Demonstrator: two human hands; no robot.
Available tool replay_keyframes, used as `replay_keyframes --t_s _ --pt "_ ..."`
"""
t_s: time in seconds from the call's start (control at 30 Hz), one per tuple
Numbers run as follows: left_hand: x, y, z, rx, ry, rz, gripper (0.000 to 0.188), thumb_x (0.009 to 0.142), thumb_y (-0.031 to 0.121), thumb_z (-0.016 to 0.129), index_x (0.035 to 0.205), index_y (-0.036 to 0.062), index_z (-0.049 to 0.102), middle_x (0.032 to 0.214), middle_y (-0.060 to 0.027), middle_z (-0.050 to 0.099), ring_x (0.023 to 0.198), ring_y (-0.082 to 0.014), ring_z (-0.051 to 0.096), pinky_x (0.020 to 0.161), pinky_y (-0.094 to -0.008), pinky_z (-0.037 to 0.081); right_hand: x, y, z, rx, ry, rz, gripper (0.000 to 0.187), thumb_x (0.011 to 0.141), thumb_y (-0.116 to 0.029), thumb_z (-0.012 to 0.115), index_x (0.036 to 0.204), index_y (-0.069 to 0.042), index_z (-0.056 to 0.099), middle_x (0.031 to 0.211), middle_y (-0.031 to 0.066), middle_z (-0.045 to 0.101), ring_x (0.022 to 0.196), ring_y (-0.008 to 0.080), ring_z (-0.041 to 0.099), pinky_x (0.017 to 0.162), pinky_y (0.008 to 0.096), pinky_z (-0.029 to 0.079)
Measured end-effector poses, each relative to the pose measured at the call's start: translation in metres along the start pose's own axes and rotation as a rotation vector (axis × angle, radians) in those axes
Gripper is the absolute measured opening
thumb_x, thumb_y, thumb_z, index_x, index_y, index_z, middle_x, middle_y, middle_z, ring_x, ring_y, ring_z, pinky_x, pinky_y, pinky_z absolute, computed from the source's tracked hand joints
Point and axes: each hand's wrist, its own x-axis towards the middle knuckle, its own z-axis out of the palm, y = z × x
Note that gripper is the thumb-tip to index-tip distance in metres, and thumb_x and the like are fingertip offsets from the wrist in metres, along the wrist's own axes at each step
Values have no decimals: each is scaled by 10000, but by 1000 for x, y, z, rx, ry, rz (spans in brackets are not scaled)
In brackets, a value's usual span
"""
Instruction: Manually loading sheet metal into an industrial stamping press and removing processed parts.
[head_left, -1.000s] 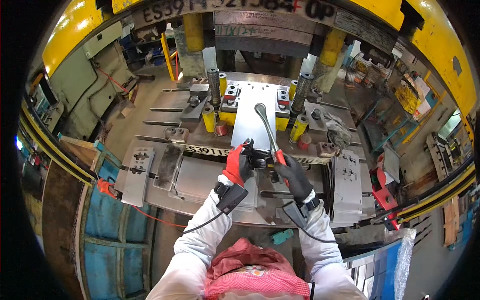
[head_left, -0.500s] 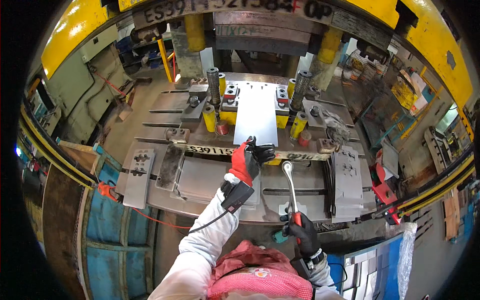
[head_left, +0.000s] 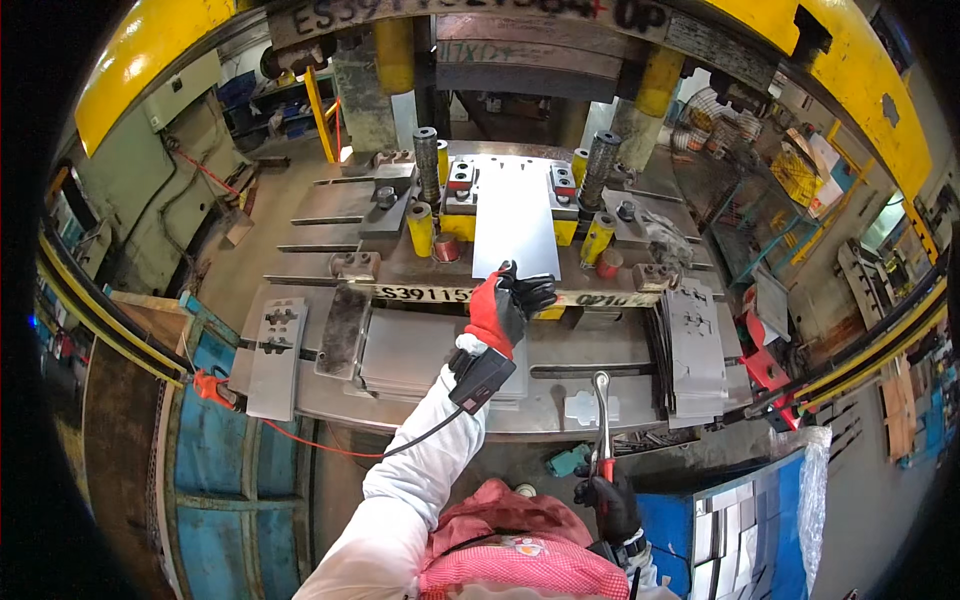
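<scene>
Sheet-metal blank lies flat on the die bed at about twelve o'clock from my left hand, squared between the yellow guide posts, which I read as locators that stop it sliding. My left hand sits right at the blank's near edge, fingers curled down and closed; they seem to pinch that edge, though the glove hides the actual contact, so I can't say for certain. That arm runs out long and almost straight from six o'clock, white sleeve, a black box strapped at the wrist with its cable trailing back. Down at five o'clock, close in to my body, my right hand is wrapped tight round the red grip of a hooked metal tool, shaft pointing up toward the bench, well apart from the blank, parked out of the die area, I'd judge. Stacked flat plates lie at eight o'clock from the left hand, punched pieces at three.
</scene>
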Motion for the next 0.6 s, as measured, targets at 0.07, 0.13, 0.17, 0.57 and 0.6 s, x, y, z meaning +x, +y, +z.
replay_keyframes --t_s 0.07,0.13,0.17,0.57,0.6 --pt "3 0 -3 -13 -7 -25 337 897 299 460 996 -21 500 896 -248 603 702 -320 622 685 -412 530 -3 4 2 62 -5 -6 410 828 -273 496 1104 30 496 821 99 600 660 156 564 622 276 444" --pt "4 0 -2 -17 -2 -43 328 899 299 456 994 -13 498 902 -246 603 700 -317 623 683 -413 531 -6 8 2 101 -9 5 420 831 -269 499 1127 28 475 859 106 597 657 158 565 619 280 447" --pt "3 1 -1 -3 0 -29 326 900 298 454 993 -11 500 899 -244 604 698 -316 623 682 -413 531 -6 12 0 109 -11 18 427 831 -270 502 1136 27 467 878 110 595 657 159 566 616 283 449" --pt "5 -1 -3 -18 -1 -13 303 903 289 441 981 3 500 858 -238 608 691 -327 622 676 -425 535 -31 24 7 204 102 -33 420 820 -246 523 1150 8 469 927 111 609 656 164 580 592 284 463" --pt "4 -2 -2 -8 4 -11 302 903 289 441 985 5 498 862 -237 608 692 -328 622 674 -427 535 -32 23 7 212 121 -46 423 818 -249 524 1151 6 471 929 110 611 653 164 580 590 283 464"
